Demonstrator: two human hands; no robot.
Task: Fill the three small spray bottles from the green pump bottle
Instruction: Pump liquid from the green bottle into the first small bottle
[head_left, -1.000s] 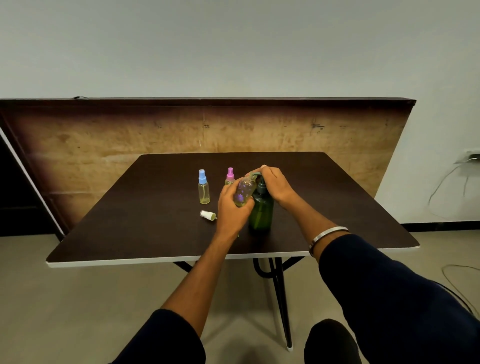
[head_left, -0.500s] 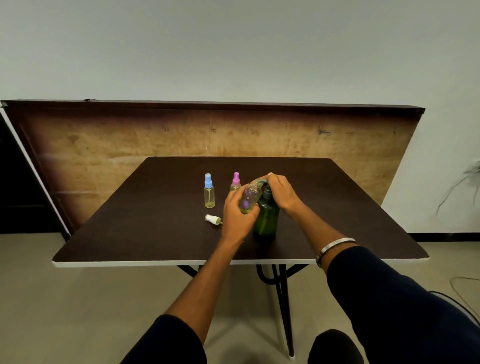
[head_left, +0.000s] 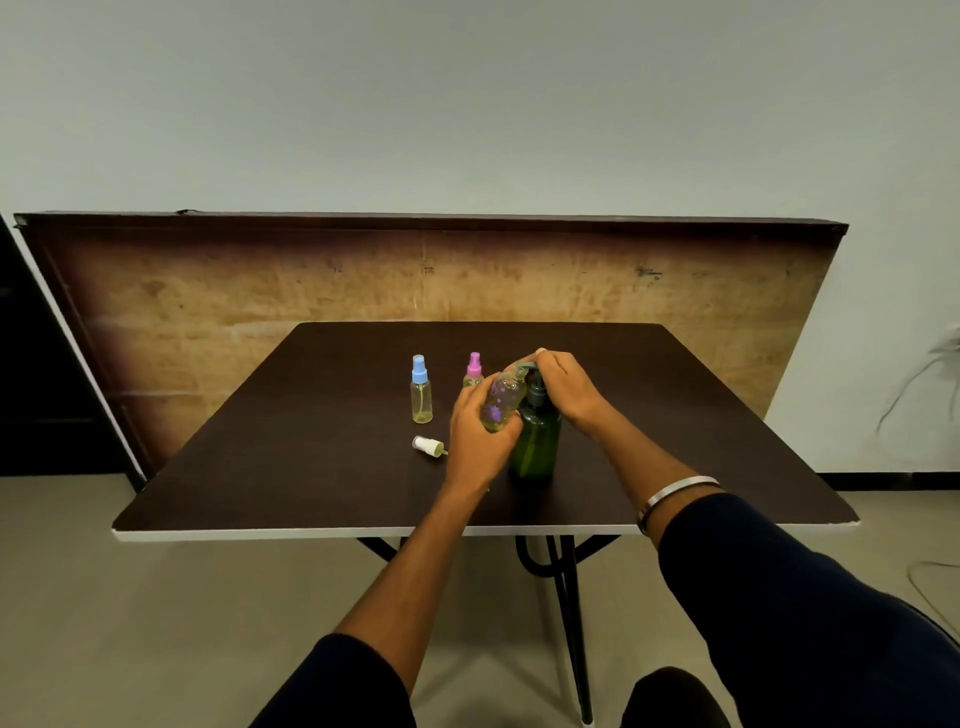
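The green pump bottle (head_left: 536, 441) stands upright near the middle of the dark table (head_left: 311, 467). My right hand (head_left: 563, 387) covers its pump head, fingers curled over the top. My left hand (head_left: 478, 441) grips an uncapped small clear bottle with purple flower prints (head_left: 500, 402), tilted with its mouth up against the pump spout. A blue-capped spray bottle (head_left: 421, 389) with yellowish liquid stands to the left. A pink-capped spray bottle (head_left: 473, 370) stands behind my left hand, partly hidden. A loose white spray cap (head_left: 428, 446) lies on the table left of my left hand.
A large wooden board (head_left: 260, 291) leans against the wall behind the table. The table's white front edge (head_left: 363, 532) is close to me, black legs below. A cable hangs from a wall socket at far right (head_left: 904, 384).
Both hands keep the same grip on the small bottle and the pump head. The view has shifted slightly, so the table sits a little lower and more to the right.
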